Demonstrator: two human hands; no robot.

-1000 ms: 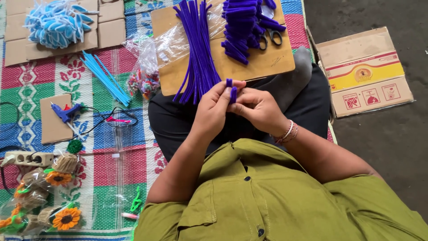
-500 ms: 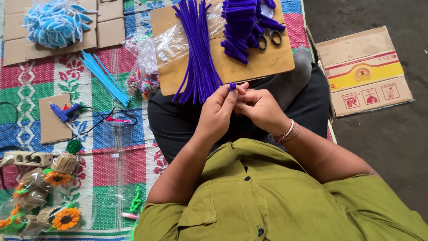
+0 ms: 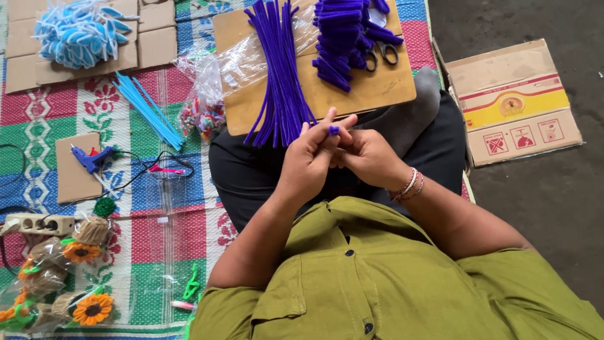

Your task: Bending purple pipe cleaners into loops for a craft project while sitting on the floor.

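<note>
Both hands meet just below the wooden board [image 3: 377, 94]. The left hand [image 3: 308, 157] and right hand [image 3: 368, 157] curl their fingers closed, pinching a fuzzy purple pipe cleaner piece [image 3: 333, 130]. Straight purple stems [image 3: 280, 69] lie on the board.

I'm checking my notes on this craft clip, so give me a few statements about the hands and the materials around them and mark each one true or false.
1. Both hands, left hand and right hand, pinch a purple pipe cleaner piece. True.
2. The scissors lie on the floor mat. False: they lie on the wooden board.
3. The straight purple pipe cleaners lie on that board. True.
4. The glue gun is red. False: it is blue.
5. The person wears bangles on the left wrist. False: right wrist.
</note>
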